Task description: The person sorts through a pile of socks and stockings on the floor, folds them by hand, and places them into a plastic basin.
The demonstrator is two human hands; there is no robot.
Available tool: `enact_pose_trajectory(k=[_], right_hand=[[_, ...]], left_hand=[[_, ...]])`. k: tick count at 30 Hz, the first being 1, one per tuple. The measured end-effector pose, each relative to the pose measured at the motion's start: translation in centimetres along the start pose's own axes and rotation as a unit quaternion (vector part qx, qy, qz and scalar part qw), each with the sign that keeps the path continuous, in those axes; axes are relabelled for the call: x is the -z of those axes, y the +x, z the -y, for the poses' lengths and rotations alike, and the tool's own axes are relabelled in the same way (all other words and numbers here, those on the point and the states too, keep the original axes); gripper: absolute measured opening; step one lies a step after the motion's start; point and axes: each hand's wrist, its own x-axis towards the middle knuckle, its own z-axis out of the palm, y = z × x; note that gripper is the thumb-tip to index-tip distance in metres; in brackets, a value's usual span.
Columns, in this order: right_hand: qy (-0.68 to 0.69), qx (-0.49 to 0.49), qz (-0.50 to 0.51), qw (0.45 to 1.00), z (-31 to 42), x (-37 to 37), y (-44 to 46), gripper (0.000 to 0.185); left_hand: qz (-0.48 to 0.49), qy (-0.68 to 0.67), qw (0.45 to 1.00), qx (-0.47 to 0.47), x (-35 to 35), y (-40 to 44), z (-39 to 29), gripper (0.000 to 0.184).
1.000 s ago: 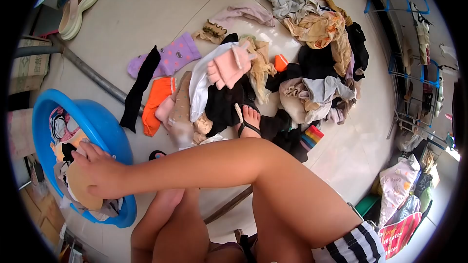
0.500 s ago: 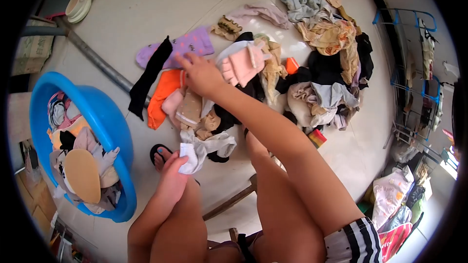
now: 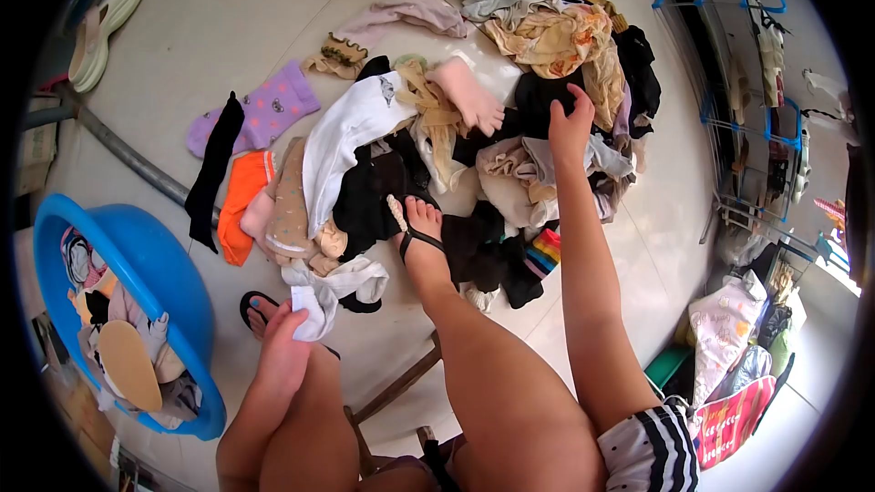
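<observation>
Our left hand has a small white sock pinched in its fingers, near side, just left of the pile's near edge. Our right hand is empty with thumb and fingers spread, over the right part of the pile by some black cloth. Half a second ago it was way over left by the purple sock. The pink piece also moved: it's farther right now, off the long white sock, so the grey print shows. The left hand's grip is unchanged.

Room-wise, we've got bare tile floor right of the pile, up to the wire rack, and more at far left.

Left side is tighter: a grey pipe lies along the floor with a black sock over its end, and the blue tub of clothes sits nearer. Our sandalled foot is planted right in the near middle of the pile, with a wooden bar below it. Near right, a bunch of bags.
</observation>
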Motion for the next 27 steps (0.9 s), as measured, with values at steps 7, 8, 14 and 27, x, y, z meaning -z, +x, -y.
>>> enact_pose_trajectory(k=[7,8,14,27], right_hand=[[-0.183,-0.112,0.280,0.936,-0.2,-2.6,0.1,0.059],[-0.183,-0.112,0.284,0.935,0.0,-2.8,0.2,0.059],[0.088,-0.010,0.177,0.980,4.7,-0.2,-1.2,0.027],[0.428,0.120,0.547,0.710,23.1,8.9,-11.3,0.017]], left_hand=[[0.001,0.053,0.998,0.019,-1.3,0.9,0.3,0.040],[-0.001,0.052,0.998,0.021,-1.5,0.9,0.2,0.040],[-0.022,0.046,0.999,-0.011,-1.9,0.8,-0.4,0.039],[-0.005,0.002,1.000,-0.025,-0.1,1.3,0.4,0.035]])
